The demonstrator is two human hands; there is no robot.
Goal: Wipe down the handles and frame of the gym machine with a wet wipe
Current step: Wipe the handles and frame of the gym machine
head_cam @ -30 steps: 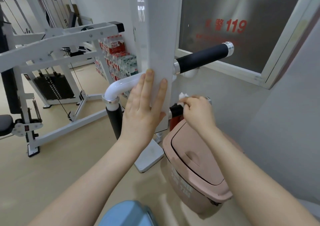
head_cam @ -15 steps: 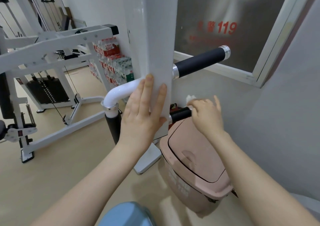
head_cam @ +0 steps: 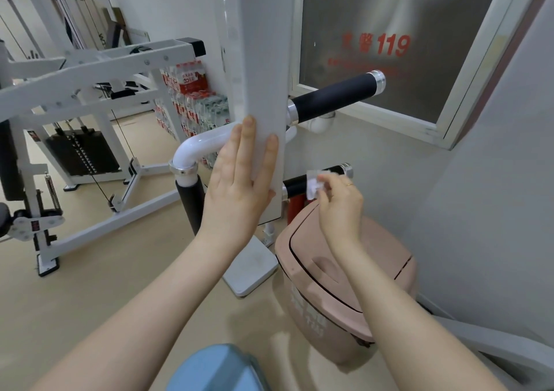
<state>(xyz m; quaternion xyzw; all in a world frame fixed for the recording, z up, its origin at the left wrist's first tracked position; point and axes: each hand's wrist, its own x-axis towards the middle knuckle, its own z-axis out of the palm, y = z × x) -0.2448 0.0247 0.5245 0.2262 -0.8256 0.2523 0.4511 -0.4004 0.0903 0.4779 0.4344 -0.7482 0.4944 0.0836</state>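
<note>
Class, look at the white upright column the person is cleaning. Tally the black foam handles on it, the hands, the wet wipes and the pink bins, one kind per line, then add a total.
Black foam handles: 3, the upper handle, the lower handle and the downward handle
Hands: 2, left hand, right hand
Wet wipe: 1
Pink bin: 1
Total: 7

Right hand (head_cam: 340, 201) pinching wet wipe (head_cam: 313, 184) beside lower handle (head_cam: 295, 184).

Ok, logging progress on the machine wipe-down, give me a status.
Left hand flat on the white post. Right hand pinching the wet wipe at the lower black handle. Pink bin close underneath.
</note>
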